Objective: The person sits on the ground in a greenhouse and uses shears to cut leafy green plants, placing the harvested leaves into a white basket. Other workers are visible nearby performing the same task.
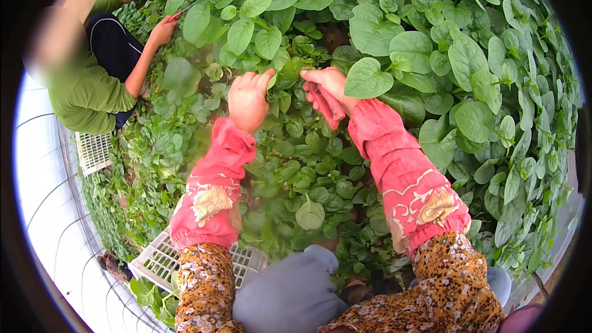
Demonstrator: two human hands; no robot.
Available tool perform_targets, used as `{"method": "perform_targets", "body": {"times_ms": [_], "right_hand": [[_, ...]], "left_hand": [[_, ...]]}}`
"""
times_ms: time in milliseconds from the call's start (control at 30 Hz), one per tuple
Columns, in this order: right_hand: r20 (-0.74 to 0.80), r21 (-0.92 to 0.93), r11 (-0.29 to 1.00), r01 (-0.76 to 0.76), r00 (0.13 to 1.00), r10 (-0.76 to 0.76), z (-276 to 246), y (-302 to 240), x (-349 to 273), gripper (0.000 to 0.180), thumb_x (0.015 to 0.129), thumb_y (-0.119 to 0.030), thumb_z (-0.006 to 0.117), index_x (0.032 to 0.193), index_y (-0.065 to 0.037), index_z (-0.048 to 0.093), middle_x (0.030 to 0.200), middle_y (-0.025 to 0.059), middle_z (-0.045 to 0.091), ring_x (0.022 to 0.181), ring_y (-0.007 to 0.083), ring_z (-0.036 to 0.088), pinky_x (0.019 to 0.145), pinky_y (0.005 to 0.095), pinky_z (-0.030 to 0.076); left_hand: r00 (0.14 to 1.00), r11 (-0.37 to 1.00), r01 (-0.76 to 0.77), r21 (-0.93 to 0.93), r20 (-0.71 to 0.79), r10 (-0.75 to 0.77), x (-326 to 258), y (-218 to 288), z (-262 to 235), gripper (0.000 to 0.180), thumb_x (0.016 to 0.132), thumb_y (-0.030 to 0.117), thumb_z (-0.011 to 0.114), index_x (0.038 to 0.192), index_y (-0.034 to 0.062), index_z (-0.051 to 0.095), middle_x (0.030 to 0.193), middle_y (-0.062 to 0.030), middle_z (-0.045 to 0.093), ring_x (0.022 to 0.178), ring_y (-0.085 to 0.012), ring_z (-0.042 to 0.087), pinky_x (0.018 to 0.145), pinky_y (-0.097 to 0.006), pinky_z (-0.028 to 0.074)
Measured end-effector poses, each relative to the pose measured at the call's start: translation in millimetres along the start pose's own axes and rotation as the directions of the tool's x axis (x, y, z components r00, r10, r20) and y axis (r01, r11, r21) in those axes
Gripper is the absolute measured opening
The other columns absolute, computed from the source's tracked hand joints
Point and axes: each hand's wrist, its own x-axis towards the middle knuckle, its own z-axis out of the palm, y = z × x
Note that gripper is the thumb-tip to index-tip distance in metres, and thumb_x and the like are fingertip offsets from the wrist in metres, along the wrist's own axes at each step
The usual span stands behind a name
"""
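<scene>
My left hand (248,100) is closed, thumb and forefinger pinching a green leaf (288,74) low among the plants. Just to its right, my right hand (330,89) is wrapped round a red-handled tool (327,106) whose two red grips point down toward me. The tool's working end is hidden by my fingers and the foliage. A broad heart-shaped leaf (368,79) overlaps my right wrist. Pink sleeve covers with a gold pattern reach over both forearms. Between my arms, a pale loose-looking leaf (310,214) lies on the low growth.
Dense leafy plants (472,61) rise tall ahead and to the right. A white slatted crate (161,258) stands beside my left forearm, with picked-looking leaves (154,299) near it. At left, a person in a green top (92,95) crouches, hands in the plants, by another white crate (94,152).
</scene>
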Motion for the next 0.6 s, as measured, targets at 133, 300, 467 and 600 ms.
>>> {"method": "perform_targets", "body": {"times_ms": [133, 300, 467, 600], "right_hand": [[-0.034, -0.066, 0.994, 0.09, 0.995, -0.092, -5, 3, -18, 0.041, 0.085, -0.037, 0.065, 0.089, 0.003, 0.057, 0.064, 0.0108, 0.06, 0.045, 0.0195, 0.056, 0.043, 0.0312, 0.046], [-0.042, -0.226, 0.951, 0.213, 0.973, -0.227, -4, -18, -31, 0.042, 0.085, -0.036, 0.064, 0.089, 0.006, 0.057, 0.065, 0.0127, 0.06, 0.045, 0.0217, 0.058, 0.043, 0.0326, 0.048], [0.113, -0.374, 0.923, 0.095, 0.992, -0.056, 15, -31, -24, 0.04, 0.085, -0.033, 0.064, 0.086, 0.007, 0.058, 0.065, 0.0141, 0.061, 0.046, 0.0247, 0.06, 0.043, 0.0339, 0.048], [0.143, -0.495, 0.864, 0.095, 0.989, -0.027, 39, -35, -13, 0.04, 0.085, -0.032, 0.063, 0.079, 0.006, 0.057, 0.064, 0.0153, 0.061, 0.046, 0.0261, 0.06, 0.041, 0.0354, 0.049]], "left_hand": [[0.996, 0.991, 0.011, -0.135, -0.09, -0.023, -31, -11, -17, 0.053, 0.049, -0.01, 0.061, 0.098, 0.0104, 0.065, 0.083, -0.008, 0.058, 0.089, -0.029, 0.057, 0.074, -0.038, 0.046], [0.985, 0.971, 0.087, -0.222, -0.125, -0.117, -42, -14, -36, 0.048, 0.052, -0.008, 0.064, 0.096, 0.0085, 0.067, 0.095, -0.0112, 0.06, 0.092, -0.0311, 0.058, 0.078, -0.037, 0.047], [0.999, 0.984, 0.029, -0.176, -0.016, -0.033, 5, -21, -64, 0.027, 0.064, -0.004, 0.065, 0.088, 0.0087, 0.069, 0.121, -0.0083, 0.056, 0.105, -0.0263, 0.059, 0.081, -0.035, 0.051], [0.985, 0.992, -0.127, 0.016, 0.117, 0.124, 7, -65, -31, 0.023, 0.067, -0.001, 0.062, 0.087, 0.007, 0.067, 0.115, -0.0054, 0.06, 0.111, -0.0214, 0.058, 0.081, -0.035, 0.05]]}}
